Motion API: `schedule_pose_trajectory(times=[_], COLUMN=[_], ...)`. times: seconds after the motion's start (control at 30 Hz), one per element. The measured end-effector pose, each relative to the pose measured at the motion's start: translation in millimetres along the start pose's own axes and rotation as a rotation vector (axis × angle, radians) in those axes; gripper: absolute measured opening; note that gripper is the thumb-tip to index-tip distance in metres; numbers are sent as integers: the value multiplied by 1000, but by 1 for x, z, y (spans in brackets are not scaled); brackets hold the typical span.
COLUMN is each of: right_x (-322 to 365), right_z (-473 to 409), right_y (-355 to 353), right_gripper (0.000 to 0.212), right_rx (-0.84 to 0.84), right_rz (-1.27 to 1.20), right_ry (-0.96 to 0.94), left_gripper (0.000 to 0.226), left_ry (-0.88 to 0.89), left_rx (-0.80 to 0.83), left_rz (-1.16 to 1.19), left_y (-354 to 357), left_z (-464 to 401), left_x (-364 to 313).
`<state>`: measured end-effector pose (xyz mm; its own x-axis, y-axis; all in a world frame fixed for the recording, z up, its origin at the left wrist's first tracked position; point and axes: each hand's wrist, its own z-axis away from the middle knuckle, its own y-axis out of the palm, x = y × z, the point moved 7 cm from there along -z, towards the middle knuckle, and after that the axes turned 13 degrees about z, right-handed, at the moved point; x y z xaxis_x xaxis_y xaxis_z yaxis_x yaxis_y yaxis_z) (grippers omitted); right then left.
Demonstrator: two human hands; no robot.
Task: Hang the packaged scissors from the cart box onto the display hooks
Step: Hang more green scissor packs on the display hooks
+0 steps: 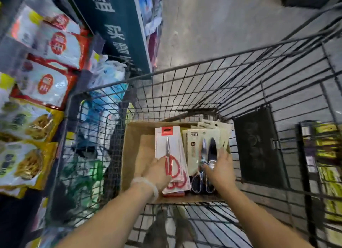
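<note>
Red-handled scissors pack (169,145) sits on the left-hand stack in the cardboard box (133,151), which is in the wire cart (203,77). Silver scissors packs (205,147) stack along the box's right side. Your left hand (159,171) grips the lower end of the red pack, thumb over the handles. Your right hand (219,171) lies on the silver stack, fingers spread and mostly straight, not gripping as far as I can tell. Step looks like pick-up, nothing hung yet. Display hooks aren't in view; snack-bag shelves (37,81) stand left of the cart. Next: lift one pack clear of the stack, then line its top hang hole up with a hook.
</note>
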<state>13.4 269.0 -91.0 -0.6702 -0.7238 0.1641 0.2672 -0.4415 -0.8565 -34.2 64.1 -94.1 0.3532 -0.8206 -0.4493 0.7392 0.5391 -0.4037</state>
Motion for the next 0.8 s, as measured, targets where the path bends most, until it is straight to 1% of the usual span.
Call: schedule_pose_trajectory(times=[0.07, 0.13, 0.17, 0.2, 0.27, 0.33, 0.37, 0.43, 0.47, 0.5, 0.53, 0.57, 0.6, 0.63, 0.67, 0.7, 0.8], right_x=[8, 25, 34, 44, 60, 64, 65, 63, 64, 60, 55, 52, 50, 50, 51, 54, 60], right_z=[0, 6, 10, 15, 23, 23, 22, 16, 17, 17, 13, 10, 7, 6, 6, 8, 14], right_y=[-3, 5, 16, 29, 59, 85, 91, 94, 90, 90, 90, 87, 84, 81, 81, 81, 90], right_gripper=[67, 58, 52, 46, 39, 41, 47, 58, 58, 53, 46, 37, 29, 26, 30, 38, 72], right_rx=[-114, -114, -51, 46, 249, 377, 398, 415, 443, 476, 466, 426, 371, 337, 324, 328, 316], right_rz=[116, 178, 168, 137, 84, -13, -88, -249, -326, -351, -339, -267, -200, -134, -77, -28, 127], right_ry=[-73, -220, -291, -351, -413, -331, -273, -164, -102, -38, -16, -15, -23, -22, -23, -10, 13], left_gripper=[39, 55, 57, 57, 57, 49, 45, 38, 35, 35, 36, 39, 40, 41, 41, 40, 40], left_ry=[-62, -141, -181, -223, -252, -255, -266, -305, -340, -370, -383, -385, -379, -368, -359, -352, -350], left_rx=[-51, -80, -83, -87, -107, -141, -150, -136, -130, -133, -131, -140, -159, -177, -192, -208, -207], left_rz=[41, 130, 189, 238, 282, 287, 321, 466, 548, 616, 655, 674, 667, 643, 599, 558, 510], left_y=[1, 3, 5, 7, 7, 4, 5, 4, 3, 0, -5, -11, -18, -26, -33, -38, -45], left_z=[-14, -29, -34, -38, -41, -41, -42, -40, -39, -39, -36, -34, -30, -27, -23, -21, -19], left_x=[10, 24, 28, 33, 34, 35, 40, 51, 57, 62, 64, 68, 72, 77, 82, 89, 106])
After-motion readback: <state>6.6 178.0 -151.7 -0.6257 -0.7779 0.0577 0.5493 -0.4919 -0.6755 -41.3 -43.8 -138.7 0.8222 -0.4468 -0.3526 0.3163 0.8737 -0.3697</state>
